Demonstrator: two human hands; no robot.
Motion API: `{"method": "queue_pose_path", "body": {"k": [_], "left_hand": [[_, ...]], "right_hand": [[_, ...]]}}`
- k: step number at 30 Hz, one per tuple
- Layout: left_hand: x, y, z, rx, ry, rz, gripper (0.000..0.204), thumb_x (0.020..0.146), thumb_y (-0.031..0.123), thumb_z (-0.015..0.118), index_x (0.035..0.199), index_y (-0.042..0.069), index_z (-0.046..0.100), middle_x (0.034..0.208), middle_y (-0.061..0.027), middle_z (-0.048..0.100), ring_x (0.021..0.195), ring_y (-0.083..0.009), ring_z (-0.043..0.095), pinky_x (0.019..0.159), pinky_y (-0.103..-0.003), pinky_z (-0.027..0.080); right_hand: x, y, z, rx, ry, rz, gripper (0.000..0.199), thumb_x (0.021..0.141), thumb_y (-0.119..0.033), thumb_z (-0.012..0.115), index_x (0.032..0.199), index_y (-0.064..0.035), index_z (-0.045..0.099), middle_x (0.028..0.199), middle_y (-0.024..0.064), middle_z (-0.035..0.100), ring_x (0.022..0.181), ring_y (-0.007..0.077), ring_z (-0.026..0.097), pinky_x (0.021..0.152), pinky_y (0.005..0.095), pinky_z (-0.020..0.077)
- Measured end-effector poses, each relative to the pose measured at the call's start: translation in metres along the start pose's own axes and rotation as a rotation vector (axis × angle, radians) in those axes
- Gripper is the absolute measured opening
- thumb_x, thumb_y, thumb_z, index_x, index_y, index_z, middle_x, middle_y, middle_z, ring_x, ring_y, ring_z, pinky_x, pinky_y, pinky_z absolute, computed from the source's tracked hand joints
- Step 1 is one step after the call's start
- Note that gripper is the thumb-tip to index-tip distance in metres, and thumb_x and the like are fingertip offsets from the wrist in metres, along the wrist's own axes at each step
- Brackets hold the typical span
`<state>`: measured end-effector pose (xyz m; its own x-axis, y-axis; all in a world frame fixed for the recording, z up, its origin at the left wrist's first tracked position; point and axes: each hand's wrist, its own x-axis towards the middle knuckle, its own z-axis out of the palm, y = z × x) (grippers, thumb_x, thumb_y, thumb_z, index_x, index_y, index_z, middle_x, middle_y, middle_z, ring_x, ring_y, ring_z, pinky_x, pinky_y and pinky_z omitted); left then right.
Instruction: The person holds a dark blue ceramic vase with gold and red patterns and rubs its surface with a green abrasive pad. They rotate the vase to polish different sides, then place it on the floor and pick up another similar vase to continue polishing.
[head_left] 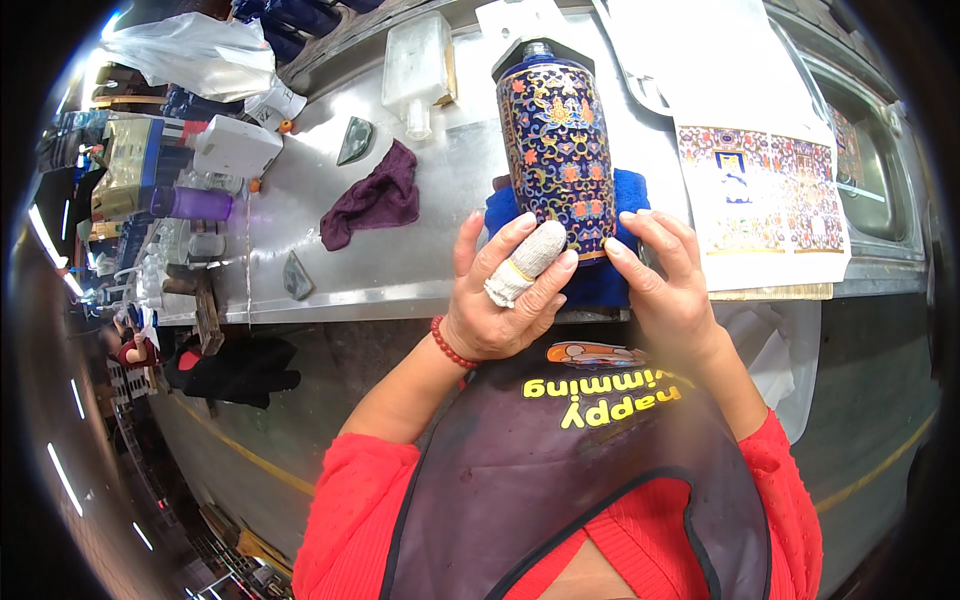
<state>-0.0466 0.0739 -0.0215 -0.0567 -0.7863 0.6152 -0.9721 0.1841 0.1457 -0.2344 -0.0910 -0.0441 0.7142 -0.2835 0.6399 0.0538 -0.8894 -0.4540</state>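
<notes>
A dark blue bottle (556, 150) with a dense gold, orange and white pattern lies over a folded blue cloth (628, 195), its neck pointing away from me. My left hand (505, 285) is closed against the bottle's lower left end, a grey fabric cover (528, 262) over one finger. On the bottle's lower right edge, my right hand (668, 275) presses with thumb and fingertips. A red bead bracelet (452, 345) circles my left wrist. Right of the bottle lies a white sheet printed with matching patterned panels (765, 190).
A crumpled purple cloth (375, 195) and dark green flat pieces (355, 140) rest on the metal table (440, 285). Behind them lies a clear square bottle (418, 65). Boxes and a purple container (205, 204) crowd the left; a metal sink (885, 190) is at far right.
</notes>
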Motion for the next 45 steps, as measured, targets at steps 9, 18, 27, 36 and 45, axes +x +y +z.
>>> {"method": "queue_pose_path", "body": {"k": [9, 18, 27, 36, 45], "left_hand": [[-0.003, 0.002, 0.004, 0.034, 0.038, -0.038, 0.039, 0.088, 0.021, 0.07, 0.126, 0.014, 0.071, 0.13, -0.0099, 0.068, 0.13, -0.03, 0.055, 0.12, -0.058, 0.024], [-0.004, -0.001, 0.0, 0.055, 0.025, -0.055, 0.042, 0.087, 0.021, 0.07, 0.129, 0.012, 0.07, 0.13, -0.0099, 0.068, 0.129, -0.0316, 0.053, 0.119, -0.059, 0.024], [-0.029, 0.001, 0.008, 0.014, 0.042, -0.135, 0.049, 0.085, 0.018, 0.073, 0.133, 0.009, 0.067, 0.132, -0.0163, 0.065, 0.128, -0.0355, 0.054, 0.118, -0.06, 0.025], [-0.027, 0.0, 0.009, 0.03, 0.101, -0.195, 0.047, 0.084, 0.021, 0.074, 0.131, 0.016, 0.069, 0.134, -0.0139, 0.064, 0.13, -0.0347, 0.052, 0.118, -0.06, 0.024], [0.002, -0.025, 0.004, 0.316, 0.219, 0.075, 0.032, 0.093, 0.025, 0.067, 0.123, 0.034, 0.072, 0.129, 0.0072, 0.068, 0.131, -0.0207, 0.051, 0.121, -0.06, 0.017]], "right_hand": [[0.0, -0.001, 0.001, 0.003, 0.005, -0.001, 0.058, 0.071, 0.011, 0.067, 0.125, -0.01, 0.071, 0.133, 0.0155, 0.06, 0.12, 0.0375, 0.057, 0.102, 0.0478, 0.0495], [0.001, 0.001, 0.002, 0.001, 0.016, -0.012, 0.058, 0.071, 0.011, 0.066, 0.125, -0.0089, 0.071, 0.132, 0.0158, 0.06, 0.119, 0.0379, 0.058, 0.101, 0.048, 0.0498], [0.004, -0.003, -0.005, -0.04, -0.009, -0.001, 0.061, 0.07, 0.013, 0.067, 0.126, -0.0102, 0.071, 0.133, 0.0157, 0.06, 0.12, 0.0384, 0.057, 0.102, 0.0477, 0.049], [0.012, -0.009, -0.002, -0.045, -0.008, -0.036, 0.06, 0.072, 0.012, 0.068, 0.127, -0.0118, 0.071, 0.135, 0.0177, 0.059, 0.12, 0.0393, 0.056, 0.102, 0.0476, 0.048], [0.01, -0.01, 0.0, -0.051, -0.012, -0.023, 0.062, 0.071, 0.015, 0.066, 0.128, -0.0111, 0.07, 0.137, 0.0202, 0.057, 0.121, 0.0399, 0.056, 0.104, 0.0483, 0.0458]]}}
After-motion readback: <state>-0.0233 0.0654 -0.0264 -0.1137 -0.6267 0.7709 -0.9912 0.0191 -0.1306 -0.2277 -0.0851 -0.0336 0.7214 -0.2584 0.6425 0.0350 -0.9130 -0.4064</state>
